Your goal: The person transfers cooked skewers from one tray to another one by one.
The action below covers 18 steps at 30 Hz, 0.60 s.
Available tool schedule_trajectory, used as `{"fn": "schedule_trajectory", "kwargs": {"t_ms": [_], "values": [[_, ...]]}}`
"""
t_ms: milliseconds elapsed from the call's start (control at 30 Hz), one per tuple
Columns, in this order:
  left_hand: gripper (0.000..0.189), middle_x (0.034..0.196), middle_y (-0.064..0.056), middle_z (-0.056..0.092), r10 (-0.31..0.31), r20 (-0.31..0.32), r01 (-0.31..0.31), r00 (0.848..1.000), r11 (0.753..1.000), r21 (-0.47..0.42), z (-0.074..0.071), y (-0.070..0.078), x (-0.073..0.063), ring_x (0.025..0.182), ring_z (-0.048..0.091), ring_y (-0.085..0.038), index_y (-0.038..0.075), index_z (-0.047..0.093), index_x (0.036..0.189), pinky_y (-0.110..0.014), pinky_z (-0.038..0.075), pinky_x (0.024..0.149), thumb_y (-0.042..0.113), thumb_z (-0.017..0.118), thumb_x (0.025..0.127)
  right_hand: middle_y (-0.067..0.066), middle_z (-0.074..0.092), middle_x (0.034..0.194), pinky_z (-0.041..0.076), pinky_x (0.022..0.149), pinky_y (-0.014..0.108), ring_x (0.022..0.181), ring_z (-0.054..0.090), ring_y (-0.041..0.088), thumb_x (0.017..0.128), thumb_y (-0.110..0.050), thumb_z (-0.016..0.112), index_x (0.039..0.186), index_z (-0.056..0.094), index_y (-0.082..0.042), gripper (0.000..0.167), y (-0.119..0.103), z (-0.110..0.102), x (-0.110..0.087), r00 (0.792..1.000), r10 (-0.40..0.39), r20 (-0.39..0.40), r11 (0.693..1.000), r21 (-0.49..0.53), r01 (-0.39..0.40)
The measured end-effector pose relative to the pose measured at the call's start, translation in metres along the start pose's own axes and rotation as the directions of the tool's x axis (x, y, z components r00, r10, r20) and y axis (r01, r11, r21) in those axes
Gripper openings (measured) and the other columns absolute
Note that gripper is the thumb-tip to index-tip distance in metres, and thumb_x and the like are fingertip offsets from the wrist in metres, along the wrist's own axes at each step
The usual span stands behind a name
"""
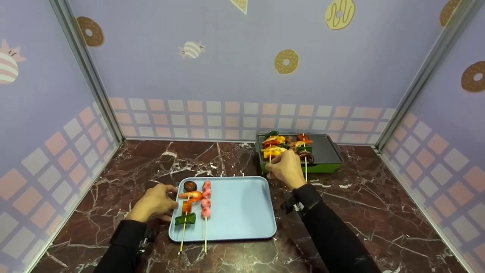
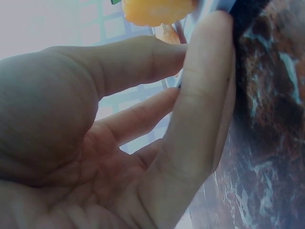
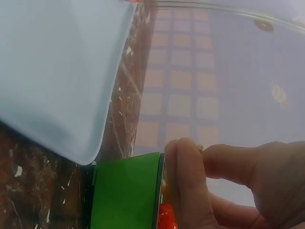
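A light blue tray (image 1: 242, 208) lies on the table, its left rim held between the thumb and fingers of my left hand (image 1: 155, 203). On its left side rest a skewer of mixed pieces (image 1: 186, 206) and a skewer of pink balls (image 1: 206, 201), sticks overhanging the front rim. My right hand (image 1: 286, 168) pinches the stick of a vegetable skewer (image 1: 273, 146) on the left of the green grill (image 1: 322, 167). In the right wrist view, the stick's tip barely shows between thumb and fingers. Another skewer (image 1: 304, 146) lies on the dark plate, its stick pointing toward me.
The dark red marbled table (image 1: 125, 182) is enclosed by a patterned back wall (image 1: 227, 76) and two side walls. The grill stands close to the back wall, right of the tray. A black band with a small device (image 1: 301, 201) sits on the right wrist.
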<state>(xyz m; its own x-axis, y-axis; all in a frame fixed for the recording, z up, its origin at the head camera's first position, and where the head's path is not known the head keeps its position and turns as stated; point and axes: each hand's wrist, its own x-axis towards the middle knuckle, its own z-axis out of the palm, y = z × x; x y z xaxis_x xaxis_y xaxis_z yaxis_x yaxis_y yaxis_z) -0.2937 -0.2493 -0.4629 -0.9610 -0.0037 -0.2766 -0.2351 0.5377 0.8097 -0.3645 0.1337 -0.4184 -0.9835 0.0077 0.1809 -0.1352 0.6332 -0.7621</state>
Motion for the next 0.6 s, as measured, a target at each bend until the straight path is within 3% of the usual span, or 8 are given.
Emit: {"fn": "schedule_trajectory", "kwargs": {"t_ms": [233,600], "values": [[0.054,0.080,-0.019,0.059,0.007,-0.005,-0.007,1.000,1.000,-0.001,0.0002,0.0000,0.0007,0.057,0.062,-0.029,0.003,0.050,0.124,-0.041,0.055,0.047,-0.009,0.064,0.072,0.006,0.063,0.070,0.055,0.051,0.034,0.052,0.062,0.021,0.074,-0.014,0.074,0.080,0.070,-0.006,0.011,0.0033,-0.0055,0.0019,0.998,0.061,0.022,0.993,0.096,-0.062],[0.053,0.081,-0.020,0.059,0.014,-0.003,-0.014,1.000,1.000,-0.007,0.0003,0.0011,-0.0016,0.057,0.062,-0.029,0.002,0.050,0.124,-0.041,0.055,0.048,-0.009,0.063,0.074,0.007,0.064,0.066,0.055,0.053,0.038,0.051,0.061,0.020,0.075,-0.011,0.073,0.081,0.070,-0.002,0.012,0.0103,-0.0041,0.0018,1.000,0.024,0.007,0.985,0.174,-0.025]]}}
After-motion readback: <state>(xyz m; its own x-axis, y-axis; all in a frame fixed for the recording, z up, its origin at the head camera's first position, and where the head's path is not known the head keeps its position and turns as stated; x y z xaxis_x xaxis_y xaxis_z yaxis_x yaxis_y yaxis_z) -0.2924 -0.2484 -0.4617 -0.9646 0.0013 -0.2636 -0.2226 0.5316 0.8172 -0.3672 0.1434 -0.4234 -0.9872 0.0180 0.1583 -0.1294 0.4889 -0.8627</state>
